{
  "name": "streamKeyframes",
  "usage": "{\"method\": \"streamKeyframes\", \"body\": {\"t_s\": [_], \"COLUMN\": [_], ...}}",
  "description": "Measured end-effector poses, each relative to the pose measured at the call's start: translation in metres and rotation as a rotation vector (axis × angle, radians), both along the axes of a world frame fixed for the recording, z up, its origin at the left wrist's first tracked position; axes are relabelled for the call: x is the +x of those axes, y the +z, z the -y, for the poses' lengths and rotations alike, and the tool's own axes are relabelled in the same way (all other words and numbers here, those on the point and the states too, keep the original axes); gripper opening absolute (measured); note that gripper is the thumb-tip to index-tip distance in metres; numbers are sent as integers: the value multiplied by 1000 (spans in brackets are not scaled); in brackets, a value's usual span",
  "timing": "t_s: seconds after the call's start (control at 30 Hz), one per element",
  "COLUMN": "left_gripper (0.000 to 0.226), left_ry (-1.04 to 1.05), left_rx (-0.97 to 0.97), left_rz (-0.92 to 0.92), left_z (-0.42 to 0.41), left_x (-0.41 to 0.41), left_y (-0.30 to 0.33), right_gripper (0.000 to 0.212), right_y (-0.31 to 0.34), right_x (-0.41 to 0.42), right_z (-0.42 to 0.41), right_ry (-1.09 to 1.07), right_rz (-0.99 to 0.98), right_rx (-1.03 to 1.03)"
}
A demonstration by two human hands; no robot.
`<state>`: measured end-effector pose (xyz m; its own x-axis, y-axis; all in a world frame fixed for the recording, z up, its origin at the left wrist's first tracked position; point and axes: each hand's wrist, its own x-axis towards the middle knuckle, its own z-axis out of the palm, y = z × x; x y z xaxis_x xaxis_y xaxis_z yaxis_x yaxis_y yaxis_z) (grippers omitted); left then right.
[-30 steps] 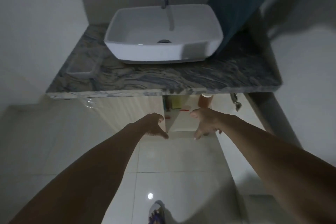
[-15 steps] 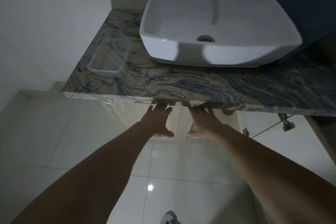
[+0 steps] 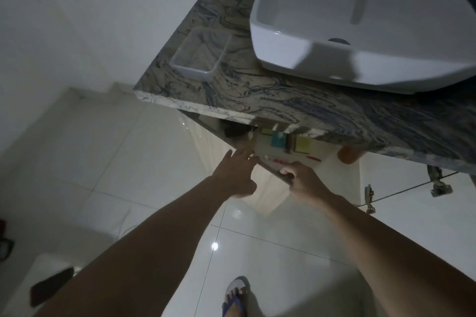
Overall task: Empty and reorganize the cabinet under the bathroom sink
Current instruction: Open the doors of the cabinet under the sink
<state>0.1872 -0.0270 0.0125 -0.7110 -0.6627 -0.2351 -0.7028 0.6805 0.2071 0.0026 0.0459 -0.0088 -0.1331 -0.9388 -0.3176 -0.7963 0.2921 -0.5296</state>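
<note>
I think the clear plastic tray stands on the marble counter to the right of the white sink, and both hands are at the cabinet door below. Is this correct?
Not quite. The head view shows the clear plastic tray to the left of the white sink, on the marble counter. Both the left hand and right hand are at the cabinet door below.

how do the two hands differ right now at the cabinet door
The left hand has its fingers extended, touching the cabinet door near its top edge; the right hand curls its fingers round that edge, gripping it. The left hand sits nearer the counter, the right nearer the person. Both are bare and on the same door.
</note>
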Motion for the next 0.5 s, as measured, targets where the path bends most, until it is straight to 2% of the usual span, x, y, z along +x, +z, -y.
{"method": "streamKeyframes", "body": {"t_s": [0.07, 0.13, 0.2, 0.3, 0.4, 0.5], "left_gripper": [64, 71, 77, 66, 30, 36], "left_ry": [105, 260, 450, 787, 1022, 1071], "left_rx": [40, 111, 227, 473, 656, 644], "left_rz": [-62, -174, -307, -412, -543, -584], "left_z": [-21, -44, -66, -89, -104, -114], "left_x": [19, 40, 62, 91, 119, 150], "left_y": [-3, -8, -11, -17, -22, -31], "right_gripper": [34, 44, 42, 36, 28, 14], "right_y": [1, 2, 3, 1, -2, -8], "right_x": [16, 37, 62, 98, 135, 165], "right_z": [-9, -18, -25, -28, -20, -4], "right_ry": [-51, -73, -24, 91, 184, 316], "right_rz": [151, 278, 338, 308, 297, 137], "right_rx": [78, 172, 209, 177, 112, -92]}}
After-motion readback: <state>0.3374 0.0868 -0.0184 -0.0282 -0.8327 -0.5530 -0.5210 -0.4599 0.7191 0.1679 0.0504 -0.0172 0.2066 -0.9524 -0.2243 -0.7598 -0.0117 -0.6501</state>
